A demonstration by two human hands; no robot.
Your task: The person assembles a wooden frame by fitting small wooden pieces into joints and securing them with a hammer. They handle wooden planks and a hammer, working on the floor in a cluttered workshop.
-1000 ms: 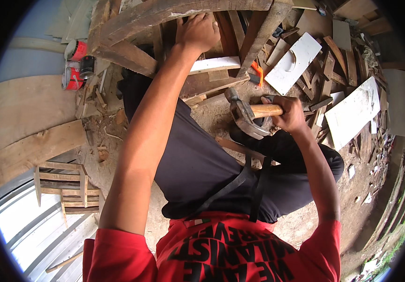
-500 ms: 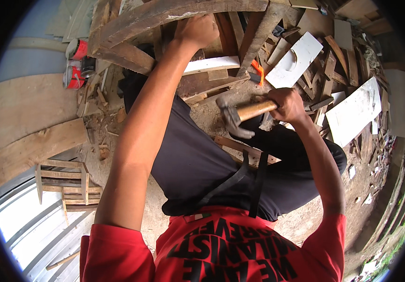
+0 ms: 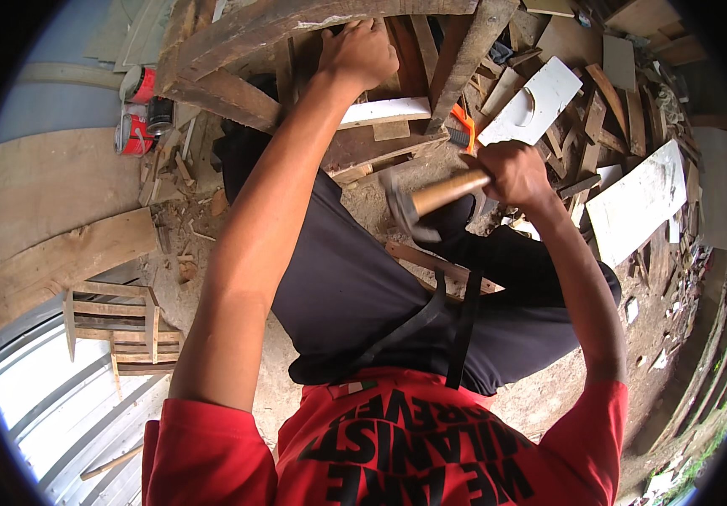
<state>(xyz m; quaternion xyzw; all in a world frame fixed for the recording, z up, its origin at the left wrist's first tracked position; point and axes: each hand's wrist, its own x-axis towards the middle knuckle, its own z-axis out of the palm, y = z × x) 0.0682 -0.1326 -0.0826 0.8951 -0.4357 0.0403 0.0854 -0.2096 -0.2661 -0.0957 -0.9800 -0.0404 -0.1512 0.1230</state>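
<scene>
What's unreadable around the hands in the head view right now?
In the head view:
- Left hand: fingertips hidden by its own back; whether it grips anything is unclear.
- Hammer: head smeared by motion blur.
- Right hand: palm hidden behind its knuckles.
- Wooden frame: cut off by the top edge.
- Debris far right: too small to identify.

I'm in what looks like a rough woodworking shop: my right hand (image 3: 517, 175) grips a hammer (image 3: 449, 191), and my left hand (image 3: 362, 57) reaches in under a heavy timber frame (image 3: 296, 34). Beyond and to the right of my right hand, wood offcuts (image 3: 635, 122) and white boards (image 3: 640, 201) lie jumbled over a dusty floor (image 3: 633, 346). Left of my left hand sit red tins (image 3: 133, 137), with wood scraps (image 3: 183, 171) strewn beside them.
</scene>
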